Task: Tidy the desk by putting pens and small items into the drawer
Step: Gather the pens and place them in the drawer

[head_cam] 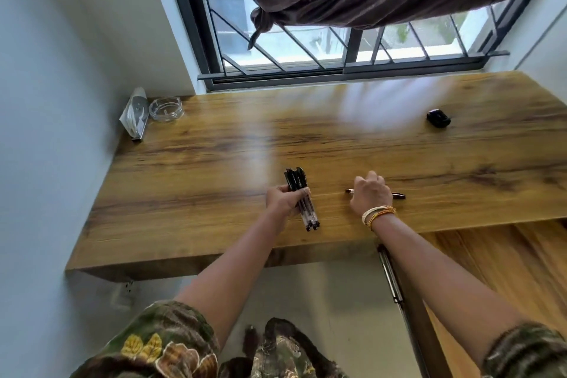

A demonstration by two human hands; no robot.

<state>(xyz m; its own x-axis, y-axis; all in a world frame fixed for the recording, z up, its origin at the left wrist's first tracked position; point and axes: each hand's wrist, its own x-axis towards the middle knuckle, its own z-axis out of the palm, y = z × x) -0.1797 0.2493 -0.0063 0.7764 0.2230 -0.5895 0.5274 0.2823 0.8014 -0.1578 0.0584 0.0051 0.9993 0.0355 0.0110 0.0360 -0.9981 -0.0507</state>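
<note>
Desk (214, 144) holds ashtray (166, 109), black case (438, 117).

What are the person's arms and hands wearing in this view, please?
Both forearms are bare. Each upper arm has a short sleeve of dark green fabric printed with yellow and brown flowers. The right wrist carries a stack of thin thread bracelets, white, yellow and orange. The left hand and right hand wear no gloves.

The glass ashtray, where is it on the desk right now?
In the head view the glass ashtray sits at the far left corner of the desk, near the window, right beside a clear plastic packet against the wall.
</note>
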